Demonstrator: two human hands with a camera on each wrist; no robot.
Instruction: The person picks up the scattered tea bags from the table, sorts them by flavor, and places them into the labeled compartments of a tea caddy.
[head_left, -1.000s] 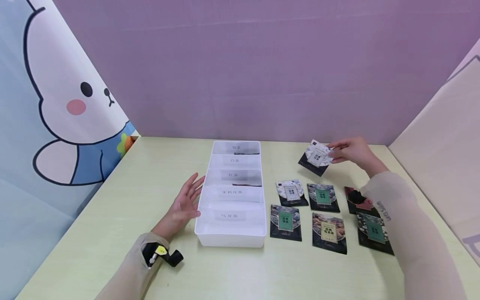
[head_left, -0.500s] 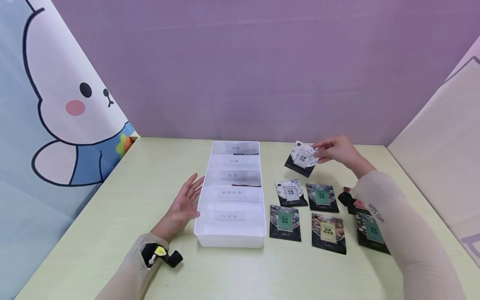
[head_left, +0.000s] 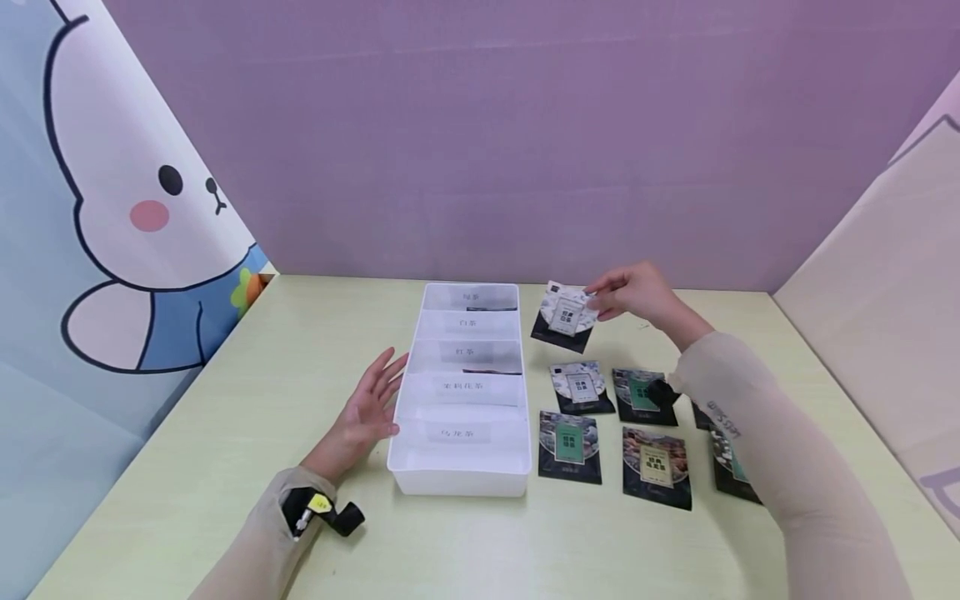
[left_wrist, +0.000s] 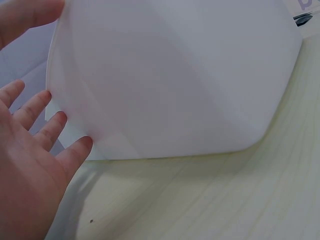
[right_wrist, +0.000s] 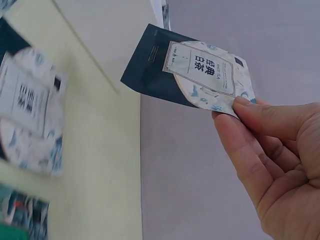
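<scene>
My right hand [head_left: 633, 296] pinches a white-and-black white tea sachet [head_left: 564, 317] by one edge, between thumb and fingers. In the right wrist view the held sachet [right_wrist: 195, 72] shows its printed label, raised above the table. Just left of it in the head view stands a long white divided box [head_left: 460, 482] with labelled compartments. Dark edges of sachets show in two of those compartments. My left hand [head_left: 363, 417] has its fingers spread and rests against the box's left side; in the left wrist view the fingertips touch the white wall [left_wrist: 165, 90].
Several tea sachets lie right of the box: a white one [head_left: 581, 387], green-labelled ones such as the near-left sachet [head_left: 570, 447], and a yellow-labelled one [head_left: 656, 468]. The right forearm partly covers others. A purple backdrop [head_left: 480, 142] rises behind the table.
My right hand has carried the white tea sachet leftward, from the table's right part to close beside the box. The left hand has stayed at the box.
</scene>
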